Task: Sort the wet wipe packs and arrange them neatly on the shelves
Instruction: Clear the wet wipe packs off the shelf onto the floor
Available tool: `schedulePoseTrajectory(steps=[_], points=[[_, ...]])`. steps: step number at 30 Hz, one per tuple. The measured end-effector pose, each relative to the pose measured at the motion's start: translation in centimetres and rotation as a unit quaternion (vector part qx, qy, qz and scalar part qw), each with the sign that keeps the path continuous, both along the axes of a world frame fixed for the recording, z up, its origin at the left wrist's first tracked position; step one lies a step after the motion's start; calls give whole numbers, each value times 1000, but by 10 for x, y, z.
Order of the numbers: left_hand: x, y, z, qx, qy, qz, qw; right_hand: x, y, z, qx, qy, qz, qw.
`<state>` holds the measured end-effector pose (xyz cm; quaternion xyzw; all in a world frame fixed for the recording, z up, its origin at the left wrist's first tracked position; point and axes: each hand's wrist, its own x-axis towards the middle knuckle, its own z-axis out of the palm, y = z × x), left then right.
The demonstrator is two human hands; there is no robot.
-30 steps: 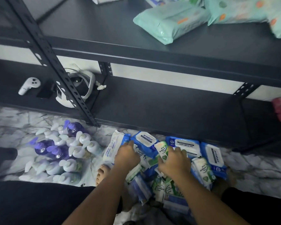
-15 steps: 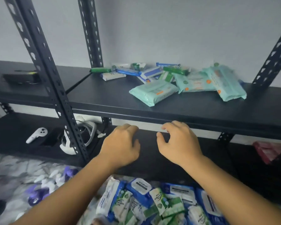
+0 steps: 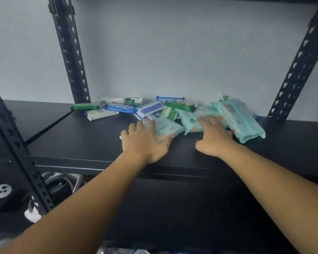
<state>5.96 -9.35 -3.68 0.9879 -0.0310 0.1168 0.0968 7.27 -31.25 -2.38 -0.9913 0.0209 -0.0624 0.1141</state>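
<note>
1 wide-angle camera sits on the person's head, close to the black shelf (image 3: pixel 84 143). It faces forward and slightly down toward the wall (image 3: pixel 173 52) behind, with both forearms (image 3: pixel 99 189) entering from the bottom edge.

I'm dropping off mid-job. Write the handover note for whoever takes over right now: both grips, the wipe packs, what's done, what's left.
Left grip: open, fingers laid flat on the left mint pack.
Right grip: open, fingers reaching onto the middle mint pack; nothing clasped.
Packs: the third mint pack lies to the right. The small green, blue and white packs are heaped loosely behind, by the wall. All are on the shelf.
Done: these packs are up on the shelf.
Left: sort them by kind and line them up; nothing is neat yet.
</note>
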Motion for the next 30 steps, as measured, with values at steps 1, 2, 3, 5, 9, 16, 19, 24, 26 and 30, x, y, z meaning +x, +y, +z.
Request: schedulePoseTrajectory(steps=[1,2,3,5,9,16,19,24,26,30], points=[[3,-4,-8,11,-7,9,1000,10,-4,-1,-11,5,-7,1000],[5,-5,-15,17,-27,13,999,19,-7,-3,-11,13,-10,1000],[8,-6,-19,17,-49,14,999,28,-10,-4,-2,20,-9,1000],[12,-4,-22,18,-72,17,997,39,-10,-8,18,17,0,1000],[15,-6,-21,35,-57,21,998,41,-5,-18,-22,-28,-7,999],[19,-4,-8,1,0,-3,1000,19,-4,-17,93,-50,27,994],[9,1,-8,16,-6,-4,1000,6,-1,-7,145,-105,-9,984],[-4,6,-3,52,13,6,999,-5,1,5,26,-5,-110,994],[-8,8,-2,69,11,3,998,-13,-1,15,46,74,-153,984],[-17,15,5,73,29,10,997,-23,-10,32,21,165,-154,974]])
